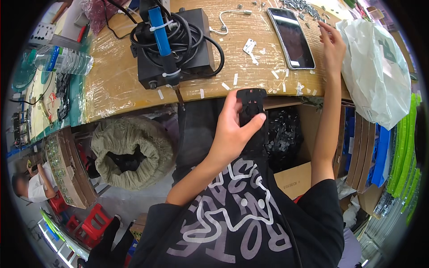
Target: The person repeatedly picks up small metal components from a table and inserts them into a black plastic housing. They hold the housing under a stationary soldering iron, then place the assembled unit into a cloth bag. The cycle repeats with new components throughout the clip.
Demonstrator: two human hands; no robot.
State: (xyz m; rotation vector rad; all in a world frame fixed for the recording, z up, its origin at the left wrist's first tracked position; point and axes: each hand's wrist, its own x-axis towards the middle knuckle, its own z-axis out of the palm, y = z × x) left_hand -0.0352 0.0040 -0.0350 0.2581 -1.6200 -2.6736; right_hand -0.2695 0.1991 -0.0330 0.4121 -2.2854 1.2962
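My left hand [233, 129] is wrapped round a black plastic housing [251, 102], held in front of my body by the table's near edge. Small openings show in the face of that piece. Farther up and to the right, my right hand [332, 47] reaches over the table with its fingers drawn together. Its fingertips are at the edge of a scattered pile of small metal screws [300, 7]; whatever they may pinch is too small to make out. A phone [292, 40] with a dark screen lies just left of this hand.
A black box [196, 53] with coiled cable and a blue-handled tool [157, 27] stands left on the table [111, 89]. A white plastic bag [373, 71] hangs over the right edge. Below are an open green fabric sack [129, 152] and a cardboard box [295, 178] of dark parts.
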